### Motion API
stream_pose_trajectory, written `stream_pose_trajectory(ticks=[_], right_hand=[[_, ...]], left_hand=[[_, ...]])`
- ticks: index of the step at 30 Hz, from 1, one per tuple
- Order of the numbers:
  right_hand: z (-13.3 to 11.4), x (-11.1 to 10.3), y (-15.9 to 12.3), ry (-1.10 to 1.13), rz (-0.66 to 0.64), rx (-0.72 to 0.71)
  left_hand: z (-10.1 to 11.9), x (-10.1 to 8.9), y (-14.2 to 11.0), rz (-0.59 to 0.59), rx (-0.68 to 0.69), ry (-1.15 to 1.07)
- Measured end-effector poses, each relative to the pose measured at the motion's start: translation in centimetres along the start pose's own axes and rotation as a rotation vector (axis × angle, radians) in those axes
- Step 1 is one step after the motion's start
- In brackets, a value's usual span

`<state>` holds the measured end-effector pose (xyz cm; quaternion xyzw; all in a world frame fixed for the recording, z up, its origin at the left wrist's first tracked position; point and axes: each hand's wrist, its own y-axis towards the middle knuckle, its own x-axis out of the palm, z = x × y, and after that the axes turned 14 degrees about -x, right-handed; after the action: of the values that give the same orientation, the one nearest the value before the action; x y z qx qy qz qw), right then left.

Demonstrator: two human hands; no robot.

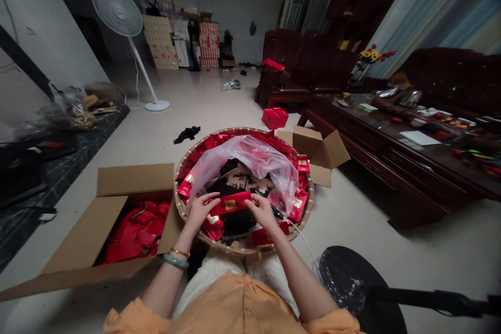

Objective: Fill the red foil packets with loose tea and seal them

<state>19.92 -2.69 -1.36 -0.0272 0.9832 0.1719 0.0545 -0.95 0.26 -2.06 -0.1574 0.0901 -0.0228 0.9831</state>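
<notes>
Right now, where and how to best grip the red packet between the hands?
Likely by its two short ends, one hand from each side. The red packet is long and lies crosswise; the left hand and right hand hold it there, leaving the gold print uncovered.

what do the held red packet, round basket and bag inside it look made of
Red packet: smooth with slight sheen and gold print, perhaps plastic film or coated paper. Round basket: probably bamboo, judging by its tan, segmented rim. Bag: likely thin plastic, translucent and crinkled.
</notes>
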Motion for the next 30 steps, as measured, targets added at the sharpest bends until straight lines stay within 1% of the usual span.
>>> stream_pose_trajectory(ticks=[3,6,8,10,13,15,18,22,25,27,30], right_hand=[[-0.9,0.0,-0.3,0.199,-0.08,0.069],[-1.9,0.2,-0.5,0.327,-0.192,0.127],[-2.2,0.2,-0.6,0.349,-0.224,0.209],[-2.2,0.1,-0.6,0.319,-0.212,0.285],[-1.6,0.1,-0.8,0.319,-0.209,0.308],[-1.2,0.4,-1.2,0.37,-0.226,0.292],[-0.7,1.2,-2.0,0.446,-0.214,0.291],[-0.3,2.2,-2.7,0.59,-0.163,0.362],[0.1,2.7,-3.0,0.673,-0.125,0.427],[0.5,2.8,-3.2,0.708,-0.128,0.46],[1.4,2.9,-3.5,0.701,-0.15,0.518]], left_hand=[[0.1,0.1,-0.1,-0.079,-0.029,-0.133],[0.3,0.7,-0.5,-0.109,0.002,-0.091],[0.4,1.1,-0.9,-0.107,0.024,-0.029],[0.4,1.3,-1.1,-0.125,0.022,-0.007],[-0.1,1.2,-1.0,-0.153,0.004,-0.053],[-0.4,1.0,-0.7,-0.124,0.011,-0.08],[-0.6,0.5,-0.3,-0.066,0.03,-0.051],[-0.7,0.2,-0.4,-0.059,0.055,0.015],[-1.4,0.2,-0.4,-0.038,0.092,0.056],[-2.1,0.2,-0.1,0.012,0.13,0.106],[-2.8,0.1,0.1,0.123,0.22,0.256]])
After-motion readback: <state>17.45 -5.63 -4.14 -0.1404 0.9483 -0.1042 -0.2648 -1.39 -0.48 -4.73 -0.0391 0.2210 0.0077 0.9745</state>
